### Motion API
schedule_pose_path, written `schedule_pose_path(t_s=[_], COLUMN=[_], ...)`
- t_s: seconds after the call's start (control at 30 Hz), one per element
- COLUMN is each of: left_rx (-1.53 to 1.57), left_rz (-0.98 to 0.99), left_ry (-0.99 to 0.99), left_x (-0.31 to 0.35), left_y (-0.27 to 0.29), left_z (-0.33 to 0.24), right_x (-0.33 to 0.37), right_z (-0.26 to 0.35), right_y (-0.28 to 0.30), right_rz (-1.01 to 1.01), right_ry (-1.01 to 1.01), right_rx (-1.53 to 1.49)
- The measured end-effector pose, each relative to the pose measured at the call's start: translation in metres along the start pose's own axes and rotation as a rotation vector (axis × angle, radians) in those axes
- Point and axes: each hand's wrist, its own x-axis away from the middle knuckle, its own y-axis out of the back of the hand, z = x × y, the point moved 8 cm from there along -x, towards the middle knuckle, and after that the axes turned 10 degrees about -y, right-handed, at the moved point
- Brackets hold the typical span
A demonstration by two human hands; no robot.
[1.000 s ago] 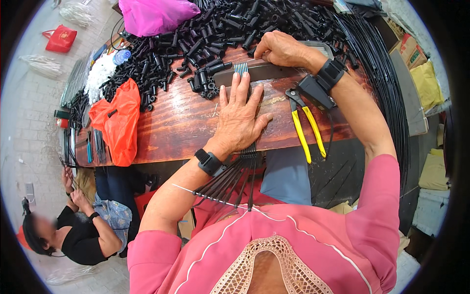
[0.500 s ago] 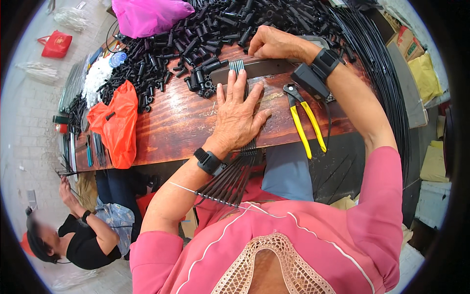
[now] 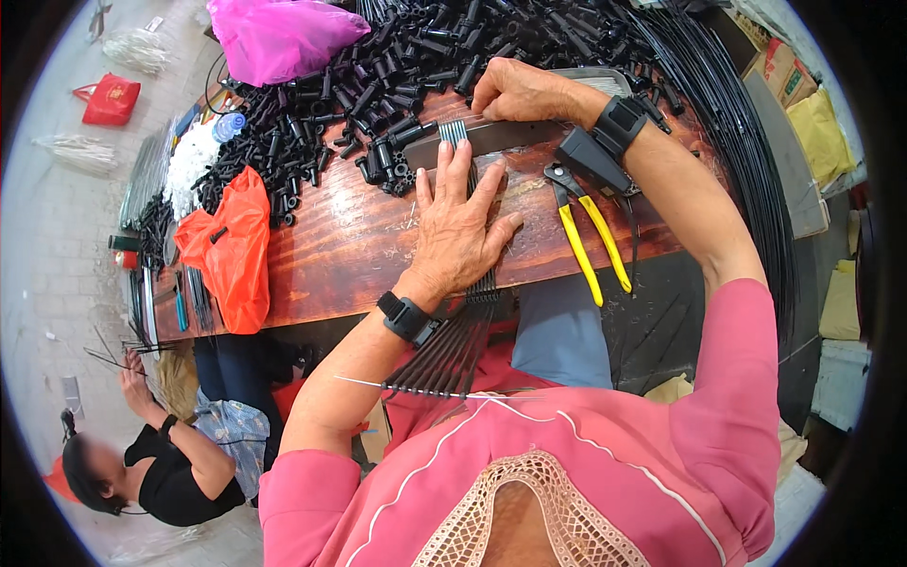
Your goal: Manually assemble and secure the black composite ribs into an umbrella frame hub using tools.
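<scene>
My left hand [image 3: 458,222] lies flat with its fingers spread over a band of black strips. Silvery rod ends [image 3: 453,130] stick out side by side beyond its middle fingertips, against a dark bar [image 3: 510,137]. Toward my lap the black strips [image 3: 449,350] fan out to a thin crosswise rod [image 3: 453,392]. Over the far edge of the bar, my right hand [image 3: 520,90] has its fingers curled together; whatever is in them is hidden. Beside that hand is a clear tray [image 3: 609,79] of thin pins. Yellow-handled pliers [image 3: 590,231] rest on the table, handles past its near edge.
Black tubular parts [image 3: 416,57] are heaped across the far side of the wooden table [image 3: 331,255]. Long black rods [image 3: 727,123] run down the right. An orange-red bag [image 3: 236,255], a pink bag [image 3: 283,38] and a black box [image 3: 590,161] lie around. Another person [image 3: 179,463] sits at left.
My right hand has come slightly nearer to the bar. My left hand stays on the strips. At left, the other person's hands have shifted, with dark strips now showing by them.
</scene>
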Motion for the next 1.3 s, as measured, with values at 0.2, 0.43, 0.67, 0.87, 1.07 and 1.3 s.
schedule_pose_path(t_s=[0.2,0.43,0.67,0.87,1.07,1.3], left_rx=[0.003,0.005,0.025,0.028,0.008,-0.047], left_rz=[0.005,-0.007,-0.034,-0.027,-0.044,-0.012], left_ry=[-0.001,0.003,0.011,-0.037,0.010,0.034], left_x=[0.000,-0.001,0.003,0.003,0.004,0.004], left_y=[0.000,0.000,0.004,0.004,-0.001,0.000], left_z=[0.000,0.000,0.002,-0.001,0.003,0.003], right_x=[-0.002,-0.009,0.015,0.066,0.071,0.074], right_z=[0.005,0.017,0.014,-0.056,-0.066,-0.067], right_y=[0.004,0.002,0.037,0.084,0.078,0.082], right_rz=[-0.073,-0.280,-0.430,-0.342,-0.339,-0.322], right_ry=[0.033,0.011,0.039,-0.246,-0.239,-0.119], right_rx=[0.019,0.031,0.165,0.523,0.589,0.465])
